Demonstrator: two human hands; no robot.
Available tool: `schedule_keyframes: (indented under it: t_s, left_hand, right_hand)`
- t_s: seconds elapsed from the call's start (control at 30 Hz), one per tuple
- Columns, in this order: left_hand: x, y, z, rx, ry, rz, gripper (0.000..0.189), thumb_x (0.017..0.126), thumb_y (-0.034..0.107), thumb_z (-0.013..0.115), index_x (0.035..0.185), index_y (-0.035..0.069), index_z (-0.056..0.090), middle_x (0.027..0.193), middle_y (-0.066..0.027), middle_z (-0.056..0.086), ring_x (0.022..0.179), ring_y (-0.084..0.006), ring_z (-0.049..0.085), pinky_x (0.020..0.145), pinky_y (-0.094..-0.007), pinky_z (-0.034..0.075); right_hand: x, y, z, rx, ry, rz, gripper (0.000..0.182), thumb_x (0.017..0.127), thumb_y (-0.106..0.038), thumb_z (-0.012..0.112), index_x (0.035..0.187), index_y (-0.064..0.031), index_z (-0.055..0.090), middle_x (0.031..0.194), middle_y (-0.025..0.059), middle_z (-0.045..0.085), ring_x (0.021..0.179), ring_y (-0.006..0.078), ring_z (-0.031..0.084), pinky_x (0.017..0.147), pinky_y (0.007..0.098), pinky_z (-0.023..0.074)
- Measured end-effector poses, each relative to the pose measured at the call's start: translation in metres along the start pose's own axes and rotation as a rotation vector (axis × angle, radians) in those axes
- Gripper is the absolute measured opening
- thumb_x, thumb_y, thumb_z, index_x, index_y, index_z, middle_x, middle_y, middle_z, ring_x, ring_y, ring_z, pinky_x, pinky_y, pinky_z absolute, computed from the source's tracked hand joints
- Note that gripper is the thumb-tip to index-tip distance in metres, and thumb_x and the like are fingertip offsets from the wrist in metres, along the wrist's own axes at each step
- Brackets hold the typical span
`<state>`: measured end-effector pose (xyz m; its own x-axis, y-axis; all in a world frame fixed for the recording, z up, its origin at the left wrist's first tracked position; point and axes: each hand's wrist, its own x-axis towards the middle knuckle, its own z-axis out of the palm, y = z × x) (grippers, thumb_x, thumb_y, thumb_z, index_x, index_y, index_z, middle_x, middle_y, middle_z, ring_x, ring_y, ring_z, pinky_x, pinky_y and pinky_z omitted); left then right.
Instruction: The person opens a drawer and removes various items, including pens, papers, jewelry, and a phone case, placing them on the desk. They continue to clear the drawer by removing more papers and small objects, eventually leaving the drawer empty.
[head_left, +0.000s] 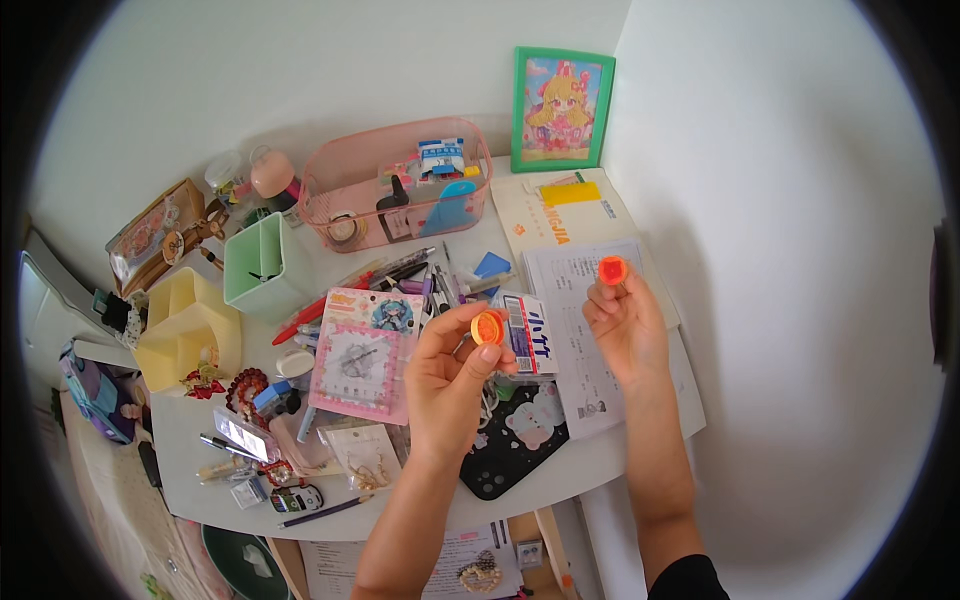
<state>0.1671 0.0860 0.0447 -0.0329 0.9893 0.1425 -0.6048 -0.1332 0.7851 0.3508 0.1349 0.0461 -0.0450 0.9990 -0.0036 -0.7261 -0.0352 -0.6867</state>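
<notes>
Between thumb and fingers, my left hand (450, 375) holds a small round orange container (487, 328) with a yellowish rim, its face turned up toward me. My right hand (630, 326) grips an orange cap-like piece (613, 270) with a red inside, held apart from the container and farther to the right. Both hands are raised over the desk. Under the left hand lie a pink card pack (360, 367), a packet bearing writing (531, 337) and a black case with a cartoon bear (525, 435). Printed sheets (570, 322) lie below the right hand.
A pink translucent basket (397, 225) holds small items at the back. Nearby stand a green framed picture (562, 112), a mint organizer (262, 277) and a yellow organizer (169, 322). Pens, bracelets and a toy car (297, 498) crowd the left. Below, an open drawer (551, 551) holds papers.
</notes>
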Motion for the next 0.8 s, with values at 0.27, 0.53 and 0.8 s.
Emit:
schedule_keyframes:
  t_s: [0.27, 0.53, 0.8]
  left_hand:
    - [-0.001, 0.001, 0.005, 0.008, -0.077, -0.071, 0.03, 0.087, 0.001, 0.052, 0.117, 0.0, 0.046, 0.112, -0.0151, 0.054, 0.084, -0.016, 0.058, 0.075, -0.0278, 0.05]
    - [-0.004, 0.001, 0.006, 0.095, -0.125, -0.116, 0.031, 0.084, -0.005, 0.052, 0.115, -0.003, 0.047, 0.105, -0.012, 0.053, 0.086, -0.0183, 0.059, 0.077, -0.0312, 0.052]
    - [-0.006, -0.001, 0.004, 0.111, -0.165, -0.096, 0.033, 0.082, -0.008, 0.053, 0.114, -0.003, 0.048, 0.104, -0.0127, 0.053, 0.085, -0.0192, 0.059, 0.075, -0.0319, 0.052]
  right_hand:
    - [-0.011, 0.011, 0.009, 0.026, -0.202, 0.006, 0.021, 0.093, -0.022, 0.046, 0.102, -0.0034, 0.048, 0.075, 0.0009, 0.048, 0.063, 0.0069, 0.04, 0.059, 0.0205, 0.0339]
    - [-0.028, 0.03, 0.011, -0.646, -0.155, -0.535, 0.021, 0.083, -0.003, 0.055, 0.102, -0.0003, 0.046, 0.087, 0.005, 0.052, 0.076, 0.009, 0.048, 0.07, 0.0228, 0.0401]
    - [-0.025, 0.03, 0.01, -0.739, -0.276, -0.616, 0.02, 0.076, 0.001, 0.06, 0.094, 0.0, 0.052, 0.081, 0.0066, 0.054, 0.071, 0.0094, 0.046, 0.064, 0.0223, 0.0376]
